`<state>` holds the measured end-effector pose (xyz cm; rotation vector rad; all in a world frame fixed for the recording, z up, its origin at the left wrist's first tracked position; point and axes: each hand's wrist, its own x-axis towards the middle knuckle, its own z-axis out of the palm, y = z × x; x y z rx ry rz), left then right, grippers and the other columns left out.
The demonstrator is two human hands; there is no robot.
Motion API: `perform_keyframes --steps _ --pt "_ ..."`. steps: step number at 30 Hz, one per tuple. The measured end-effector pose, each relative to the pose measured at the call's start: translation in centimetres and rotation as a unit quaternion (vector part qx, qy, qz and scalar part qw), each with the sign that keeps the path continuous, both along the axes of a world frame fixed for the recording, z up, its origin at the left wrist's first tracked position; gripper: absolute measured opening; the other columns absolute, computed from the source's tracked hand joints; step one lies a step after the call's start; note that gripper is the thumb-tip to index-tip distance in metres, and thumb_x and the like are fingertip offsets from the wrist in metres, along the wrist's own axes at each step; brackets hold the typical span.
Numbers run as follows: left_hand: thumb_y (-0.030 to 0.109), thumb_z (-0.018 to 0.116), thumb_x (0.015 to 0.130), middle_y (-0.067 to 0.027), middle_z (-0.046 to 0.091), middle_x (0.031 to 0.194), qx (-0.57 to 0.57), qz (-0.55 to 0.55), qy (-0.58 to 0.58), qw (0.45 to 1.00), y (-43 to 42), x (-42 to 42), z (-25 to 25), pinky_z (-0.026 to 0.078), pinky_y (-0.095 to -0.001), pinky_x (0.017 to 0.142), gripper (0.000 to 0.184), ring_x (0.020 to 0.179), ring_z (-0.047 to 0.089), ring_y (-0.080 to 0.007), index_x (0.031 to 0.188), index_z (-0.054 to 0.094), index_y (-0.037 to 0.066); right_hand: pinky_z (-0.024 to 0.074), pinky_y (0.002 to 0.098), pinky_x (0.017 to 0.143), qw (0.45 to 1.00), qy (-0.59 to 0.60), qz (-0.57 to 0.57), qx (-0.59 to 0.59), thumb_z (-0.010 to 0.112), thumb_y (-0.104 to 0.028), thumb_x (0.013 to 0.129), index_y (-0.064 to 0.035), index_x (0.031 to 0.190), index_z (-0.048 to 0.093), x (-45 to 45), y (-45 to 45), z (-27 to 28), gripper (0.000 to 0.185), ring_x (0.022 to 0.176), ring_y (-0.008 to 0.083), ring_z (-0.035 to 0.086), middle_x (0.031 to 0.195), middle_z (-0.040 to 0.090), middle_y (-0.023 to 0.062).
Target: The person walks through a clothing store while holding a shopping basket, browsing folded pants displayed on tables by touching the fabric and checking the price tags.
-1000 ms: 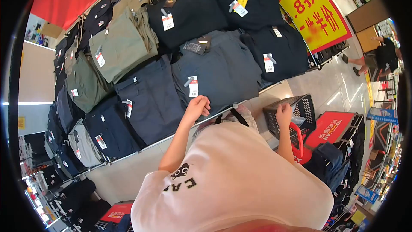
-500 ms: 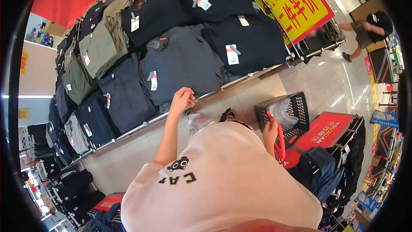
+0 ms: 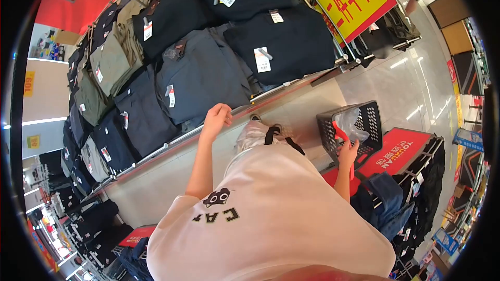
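Here, the right hand (image 3: pixel 348 152) grips the red handle (image 3: pixel 341 132) of a black basket (image 3: pixel 374 120), while the loosely half-open left hand (image 3: pixel 217 116) hovers near folded grey trousers (image 3: pixel 204 75).

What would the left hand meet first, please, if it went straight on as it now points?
The left hand would probably meet the folded grey trousers, though depth is unclear and the front rail might come first.
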<state>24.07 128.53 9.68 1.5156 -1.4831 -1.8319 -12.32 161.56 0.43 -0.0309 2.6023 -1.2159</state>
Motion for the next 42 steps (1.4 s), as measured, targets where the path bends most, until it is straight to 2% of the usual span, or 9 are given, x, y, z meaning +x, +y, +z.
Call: perform_keyframes --steps 2,12,18,19,21,23,29,36,42 --pt "0.025 0.049 0.101 -0.0042 0.062 0.077 0.016 0.009 0.001 1.000 -0.6 -0.7 -0.5 0.050 -0.0263 0.058 0.026 0.064 0.060 -0.0123 0.096 0.061 0.002 0.0402 0.0275 0.039 0.988 -0.143 0.033 0.045 0.051 -0.030 0.099 -0.0075 0.126 0.050 -1.7 1.4 -1.1 0.035 0.043 0.0148 0.056 0.064 0.065 0.0082" --pt "0.026 0.047 0.103 -0.0056 0.063 0.079 0.020 0.009 0.040 0.999 -4.5 -2.1 -1.8 0.051 -0.0265 0.059 0.028 0.065 0.061 -0.0125 0.098 0.061 0.003 0.0392 0.0267 0.036 0.993 -0.111 0.018 0.020 0.040 -0.037 0.102 -0.0028 0.101 0.066 -5.1 2.4 0.2 0.043 0.038 0.0165 0.056 0.053 0.063 0.0129" --pt "0.027 0.047 0.103 -0.0069 0.065 0.081 0.072 -0.012 0.074 0.995 -5.3 -1.2 -2.2 0.052 -0.0265 0.061 0.028 0.067 0.062 -0.0135 0.101 0.060 0.003 0.0504 0.0337 0.048 0.981 -0.191 -0.035 0.024 0.047 -0.038 0.098 -0.0028 0.104 0.063 -8.6 3.5 -2.7 0.038 0.054 0.0248 0.067 0.076 0.070 0.0175" --pt "0.028 0.046 0.104 -0.0069 0.066 0.082 0.082 -0.017 0.083 0.993 -5.7 -1.2 -1.9 0.052 -0.0264 0.061 0.028 0.067 0.062 -0.0137 0.101 0.059 0.003 0.0517 0.0373 0.055 0.989 -0.100 0.009 0.105 0.050 -0.035 0.095 -0.0032 0.106 0.062 -9.3 3.3 -4.4 0.036 0.062 0.0282 0.069 0.079 0.070 0.0182" --pt "0.028 0.046 0.104 -0.0069 0.066 0.082 0.100 -0.026 0.090 0.991 -6.4 -1.2 -1.0 0.052 -0.0264 0.061 0.028 0.067 0.062 -0.0136 0.101 0.059 0.003 0.0514 0.0445 0.072 0.985 0.012 0.040 0.166 0.057 -0.031 0.089 -0.0039 0.110 0.060 -9.1 -0.6 -3.0 0.034 0.082 0.0364 0.070 0.087 0.070 0.0215" --pt "0.028 0.046 0.104 -0.0069 0.066 0.082 0.119 -0.031 0.095 0.988 -7.0 -1.7 -0.2 0.053 -0.0263 0.061 0.029 0.067 0.062 -0.0134 0.101 0.059 0.003 0.0517 0.0386 0.068 0.983 0.065 0.124 0.120 0.056 -0.027 0.093 -0.0038 0.110 0.060 -6.7 -8.3 3.6 0.029 0.076 0.0284 0.070 0.084 0.069 0.0165" --pt "0.029 0.047 0.104 -0.0083 0.065 0.090 0.055 -0.001 0.126 0.990 -11.6 -6.6 2.5 0.053 -0.0276 0.061 0.028 0.067 0.063 -0.0141 0.105 0.060 0.003 0.0519 0.0279 0.065 0.911 -0.037 0.276 -0.303 0.058 -0.015 0.098 -0.0044 0.118 0.057 -5.5 -30.6 12.0 0.023 0.074 0.0120 0.063 0.085 0.063 0.0042" --pt "0.029 0.050 0.103 -0.0108 0.063 0.104 -0.070 0.099 0.109 0.987 -20.4 -15.4 4.8 0.055 -0.0296 0.061 0.032 0.067 0.065 -0.0167 0.121 0.054 0.003 0.0515 0.0369 0.084 0.901 0.111 0.376 -0.186 0.067 -0.036 0.089 0.0042 0.134 0.044 -11.9 -51.2 10.3 0.065 0.093 0.0304 0.066 0.109 0.065 0.0223" --pt "0.032 0.057 0.099 -0.0203 0.051 0.122 0.002 0.211 0.007 0.977 -29.5 -19.5 -0.6 0.061 -0.0382 0.069 0.054 0.075 0.070 -0.0291 0.132 0.039 -0.007 0.0479 0.0427 0.094 0.890 0.109 0.400 -0.188 0.065 -0.037 0.088 0.0044 0.130 0.049 -12.4 -59.4 5.1 0.061 0.111 0.0380 0.060 0.119 0.061 0.0269"
